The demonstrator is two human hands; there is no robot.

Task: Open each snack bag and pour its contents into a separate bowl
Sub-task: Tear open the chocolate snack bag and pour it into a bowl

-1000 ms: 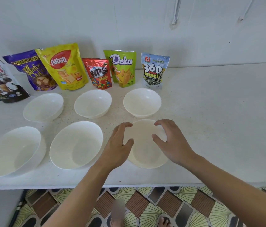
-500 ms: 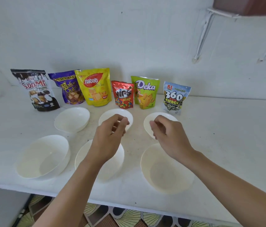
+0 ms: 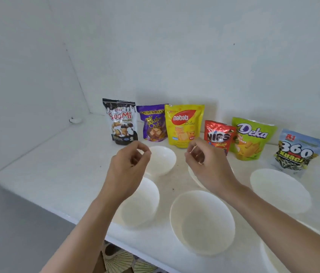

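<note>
Several sealed snack bags stand in a row by the wall: black Soomi [image 3: 120,122], purple wafer bag [image 3: 152,123], yellow Nabati [image 3: 183,125], red Nips [image 3: 218,134], green Deka [image 3: 250,138], blue 360 Kuaci [image 3: 298,152]. Several empty white bowls lie in front, such as the back left bowl [image 3: 163,160], the front middle bowl [image 3: 202,221] and the right bowl [image 3: 279,190]. My left hand [image 3: 126,170] hovers below the Soomi bag, fingers curled, holding nothing. My right hand [image 3: 206,166] hovers below the Nabati bag, fingers curled, also holding nothing.
The white counter [image 3: 57,174] meets a side wall at the left and a back wall behind the bags. Its front edge runs diagonally at lower left, with patterned floor [image 3: 119,261] below. A small white fitting [image 3: 75,120] sits in the back left corner.
Both hands left the front bowl and rose forward toward the bags, fingers curling in. The view swung up and to the left, so the bags now sit right of centre.
</note>
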